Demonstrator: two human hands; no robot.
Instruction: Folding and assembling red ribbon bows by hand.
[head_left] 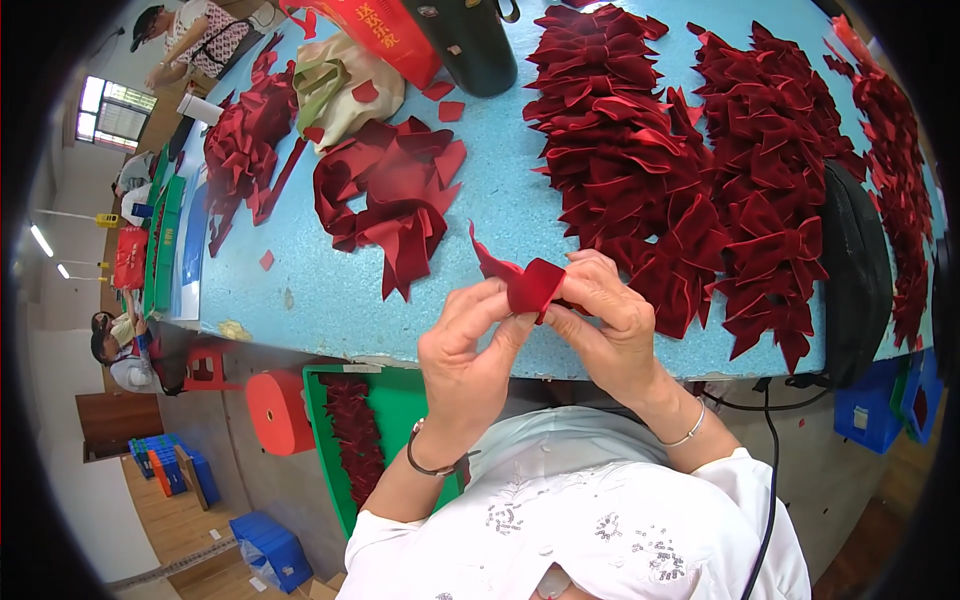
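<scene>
Between my two hands, above the table's front edge, is a dark red velvet ribbon (pixel 533 287) folded over into a loop, with one pointed tail sticking up at the left. My left hand (pixel 468 335) pinches its left side between thumb and fingers. From the right, my right hand (pixel 610 315) grips the other side the same way. Beyond my left hand lies a loose pile of cut red ribbon pieces (pixel 395 195). Just past my right hand, rows of finished red velvet bows (pixel 620 140) are stacked close together, and a second row (pixel 765 190) runs beside them.
A black bag (pixel 856 275) rests at the right of the blue table (pixel 280 310). At the back stand a dark tumbler (pixel 470 45), a red bag (pixel 385 35) and a cream cloth bag (pixel 365 95). Below the edge, a green crate (pixel 318 420) holds more bows. Other people (pixel 125 350) sit at the left.
</scene>
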